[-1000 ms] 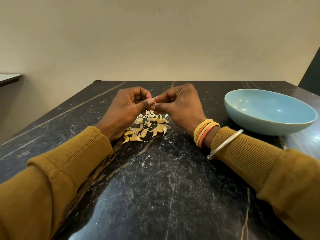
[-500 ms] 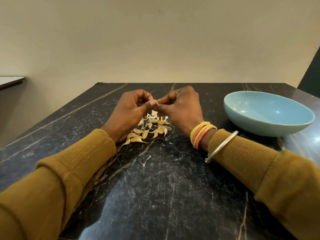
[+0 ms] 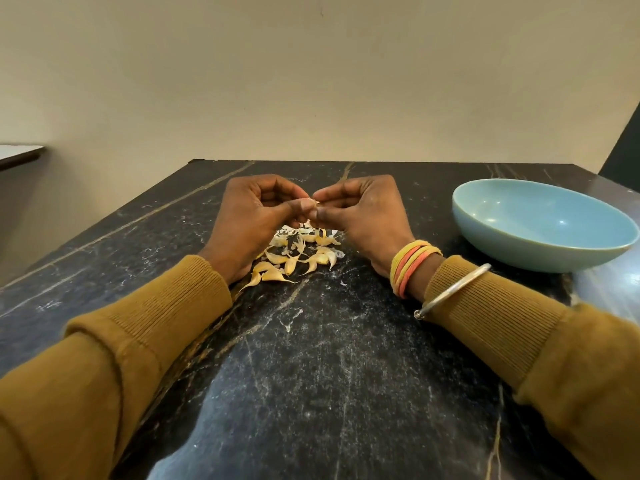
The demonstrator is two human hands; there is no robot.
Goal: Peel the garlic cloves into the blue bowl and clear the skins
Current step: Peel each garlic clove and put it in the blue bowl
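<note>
Black marble table [image 3: 311,358] stretches to a plain wall [image 3: 311,81]. Above it the left hand [image 3: 252,220] and right hand [image 3: 367,213] pinch one tiny garlic clove [image 3: 313,201] together; fingertips [image 3: 322,213] hide most of it. Under them lies the garlic pile [image 3: 294,259], partly covered. The blue bowl [image 3: 540,252] sits well off to the right.

black polished stone tabletop [image 3: 311,375]: white flecks, thin gold veins | round glazed bowl [image 3: 502,249] by right edge: plain pale blue | garlic cloves [image 3: 294,262] mid-tabletop: pale yellow | papery skins [image 3: 286,233]: whitish | ribbed knit sleeves [image 3: 145,327]: mustard | thread bangles [image 3: 412,265]: yellow, coral | metal bangle [image 3: 453,289]: silver | wall [image 3: 311,81]: beige
</note>
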